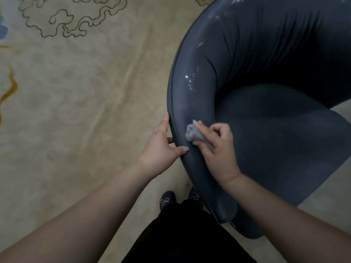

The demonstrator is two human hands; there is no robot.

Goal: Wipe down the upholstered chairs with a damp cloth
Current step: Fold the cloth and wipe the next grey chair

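Cloth grip: right hand (216, 149) pinches a small grey cloth (193, 132), wadded; index finger straight along its top, thumb under it, other fingers curled back toward the palm.
Cloth position: pressed on the inner face of the chair's curved back, just inside the rim, near the seat junction.
Left hand: left hand (161, 143) grips the rim from outside; fingers behind the edge, thumb hooked over onto the inner face, tip just beside the cloth but apart from it.
Chair: dark blue-grey upholstered tub chair (275, 120), right half of view; back wraps round the seat, piped rim (171, 88) runs from top centre down past both hands to the rounded arm end (227, 209).
Marks: white specks (190, 78) on the inner back above the cloth; more higher up along the rim.
Seat: dark, well apart from the cloth to the right; front edge drops to pale floor at right.
Open room: beige carpet (85, 111) with cloud outlines fills the left, right up to the rim.
Feet: dark shoes (167, 201) with small bows, just beside the arm end, close under the rim.
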